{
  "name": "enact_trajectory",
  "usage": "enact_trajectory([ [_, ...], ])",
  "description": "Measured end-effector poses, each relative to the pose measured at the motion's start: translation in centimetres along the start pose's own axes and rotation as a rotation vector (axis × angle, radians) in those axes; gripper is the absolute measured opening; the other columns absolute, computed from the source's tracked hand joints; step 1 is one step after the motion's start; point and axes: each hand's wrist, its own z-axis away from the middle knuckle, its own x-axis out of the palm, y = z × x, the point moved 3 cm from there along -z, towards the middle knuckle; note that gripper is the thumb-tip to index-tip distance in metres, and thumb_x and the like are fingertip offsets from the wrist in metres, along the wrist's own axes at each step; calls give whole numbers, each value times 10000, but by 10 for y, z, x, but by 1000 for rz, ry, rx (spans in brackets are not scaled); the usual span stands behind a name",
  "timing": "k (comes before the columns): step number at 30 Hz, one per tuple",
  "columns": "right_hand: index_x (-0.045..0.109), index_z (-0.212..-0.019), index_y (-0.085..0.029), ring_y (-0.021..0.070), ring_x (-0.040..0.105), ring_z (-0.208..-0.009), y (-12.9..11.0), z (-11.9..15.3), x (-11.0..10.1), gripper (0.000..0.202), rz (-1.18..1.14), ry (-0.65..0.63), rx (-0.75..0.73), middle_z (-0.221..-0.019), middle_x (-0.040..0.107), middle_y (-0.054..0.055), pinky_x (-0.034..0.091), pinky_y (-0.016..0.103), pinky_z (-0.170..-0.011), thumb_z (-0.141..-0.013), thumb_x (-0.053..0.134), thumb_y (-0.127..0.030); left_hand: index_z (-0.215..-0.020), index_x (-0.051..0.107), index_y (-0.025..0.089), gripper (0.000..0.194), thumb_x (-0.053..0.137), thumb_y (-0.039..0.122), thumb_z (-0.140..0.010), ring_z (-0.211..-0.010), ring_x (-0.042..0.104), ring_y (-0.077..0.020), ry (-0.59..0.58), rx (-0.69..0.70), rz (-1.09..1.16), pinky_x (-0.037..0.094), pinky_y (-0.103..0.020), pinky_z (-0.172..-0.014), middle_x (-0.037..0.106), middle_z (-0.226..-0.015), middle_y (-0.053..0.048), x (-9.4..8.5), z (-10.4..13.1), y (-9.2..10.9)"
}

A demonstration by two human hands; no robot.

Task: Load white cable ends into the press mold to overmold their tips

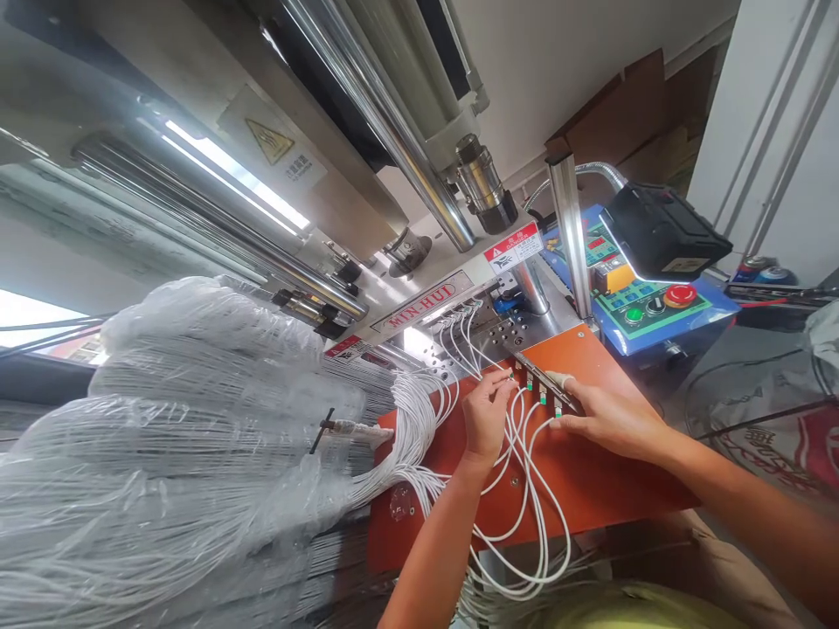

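Here's the left hand (pixel 486 419), fingers pinching a green plug (pixel 511 376) at the far end of the bar (pixel 538 376), above the orange table (pixel 603 487). Right hand's (pixel 606 421) fingers grip the bar. Looks like plug-seating; alignment needs steadiness.

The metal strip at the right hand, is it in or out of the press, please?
Out: the right hand holds the metal strip over the orange board.

Orange board (pixel 609 479) | white cables (pixel 414 415) | bunched left, looping past near edge
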Motion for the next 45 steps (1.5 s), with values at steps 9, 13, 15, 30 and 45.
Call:
enact_trajectory([
  [9, 572, -1195, -251, 261, 629, -887, 3, -1, 0, 427, 24, 24, -7, -974, 704, 36, 465, 344, -776, -828, 602, -467, -856, 706, 209, 186, 552, 115, -898, -837, 640, -183, -32, 329, -280, 500, -309, -812, 710, -848, -45, 8, -15, -13],
  [13, 581, -1082, -226, 236, 618, -828, 3, -1, 1, 349, 42, 13, 9, -931, 694, 29, 459, 324, -737, -842, 593, -479, -865, 679, 198, 169, 540, 112, -908, -830, 634, -178, -40, 354, -293, 500, -299, -804, 697, -844, -46, 11, -14, -16],
  [15, 585, -1117, -228, 240, 624, -851, 3, -1, 0, 378, 40, 14, 8, -953, 701, 33, 465, 325, -758, -839, 598, -483, -866, 672, 195, 160, 540, 115, -911, -827, 632, -175, -33, 360, -284, 502, -296, -802, 694, -846, -45, 11, -14, -16],
  [30, 478, -1317, -164, 282, 701, -809, -10, 0, 4, 491, 487, 35, -46, -896, 730, 95, 430, 310, -646, -882, 587, -364, -780, 702, 208, 158, 639, 77, -843, -865, 574, -189, -9, 403, -282, 469, -323, -827, 687, -814, -27, 13, -18, -17],
  [45, 458, -1417, -118, 354, 709, -871, -29, -46, -8, 598, 1063, 162, -23, -956, 740, 147, 471, 393, -642, -945, 479, -485, -788, 682, 211, 39, 711, 189, -776, -810, 595, -187, 160, 86, 69, 458, -315, -804, 682, -799, -30, -23, -50, -36],
])
